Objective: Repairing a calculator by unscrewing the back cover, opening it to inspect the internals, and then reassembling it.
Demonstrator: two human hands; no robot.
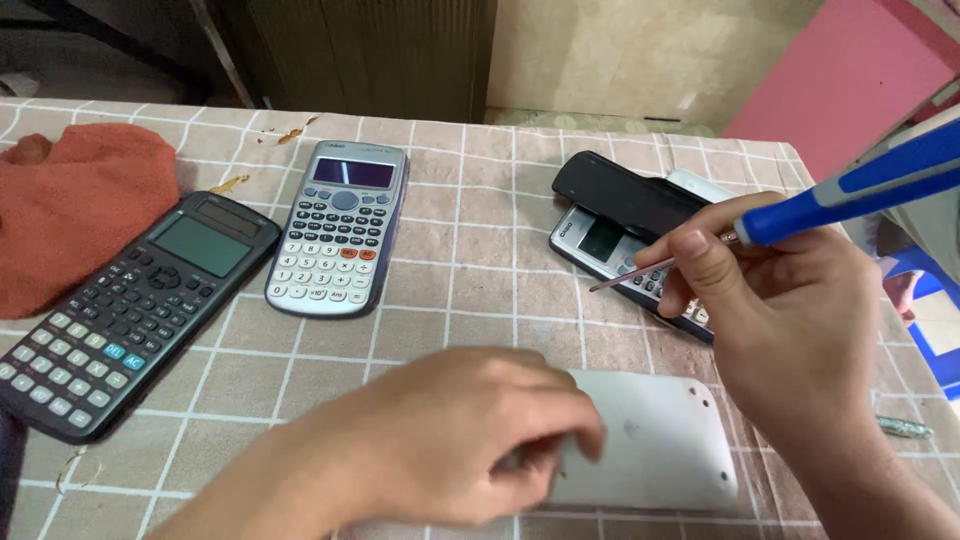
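The left hand (470, 440) lies palm-down on a white calculator (650, 440) turned face-down at the 6 o'clock edge of the table (470, 200). Its fingers curl over the calculator's left end and grip it; motion blur hides the exact finger placement. The right hand (790, 310), at 3 o'clock, holds a blue-handled screwdriver (850, 195) in a closed pinch grip, the metal tip pointing toward 9 o'clock, above the table. Behind the right hand, at 1 o'clock, rests a third calculator (610, 245) partly under a black slide cover (625, 190). A silver calculator (337, 230) sits at 11 o'clock, a black calculator (130, 310) at 9 o'clock, and an orange cloth (70, 210) at 10 o'clock.
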